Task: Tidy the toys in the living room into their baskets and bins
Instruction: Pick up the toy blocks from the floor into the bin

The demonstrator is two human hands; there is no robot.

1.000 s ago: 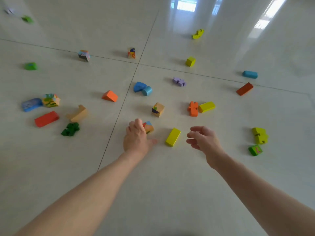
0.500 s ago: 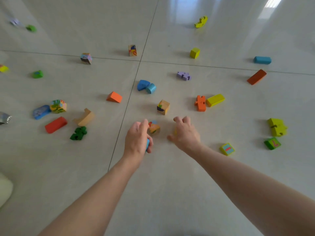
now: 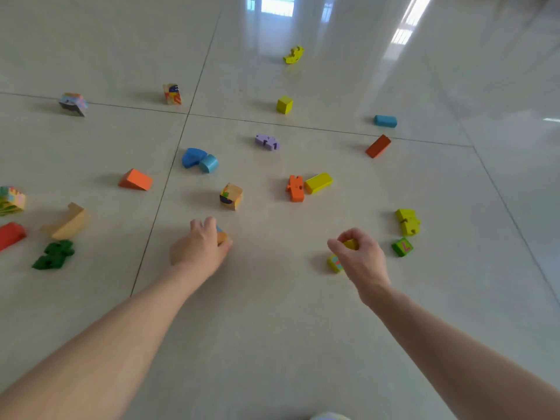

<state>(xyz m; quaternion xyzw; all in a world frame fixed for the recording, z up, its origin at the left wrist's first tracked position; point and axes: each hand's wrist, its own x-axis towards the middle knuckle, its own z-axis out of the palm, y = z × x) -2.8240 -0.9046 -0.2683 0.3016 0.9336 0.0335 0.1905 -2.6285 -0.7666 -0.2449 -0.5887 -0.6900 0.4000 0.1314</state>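
Both hands grip blocks low over the tiled floor (image 3: 272, 313).

The left hand (image 3: 197, 248) is closed around a picture cube (image 3: 221, 236), near the floor's middle. The right hand (image 3: 359, 256) pinches a yellow block (image 3: 351, 244) in curled fingers, just above a small yellow tile (image 3: 334, 263) lying on the floor. Another picture cube (image 3: 231, 196) sits just beyond the left hand; a green tile (image 3: 402, 247) lies right of the right hand.

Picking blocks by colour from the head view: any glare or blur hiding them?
Head view: window glare streaks the far floor, near the yellow toy; blocks at the left edge are blurred; straight tile seams splay from wide-angle distortion; centre stays sharp.
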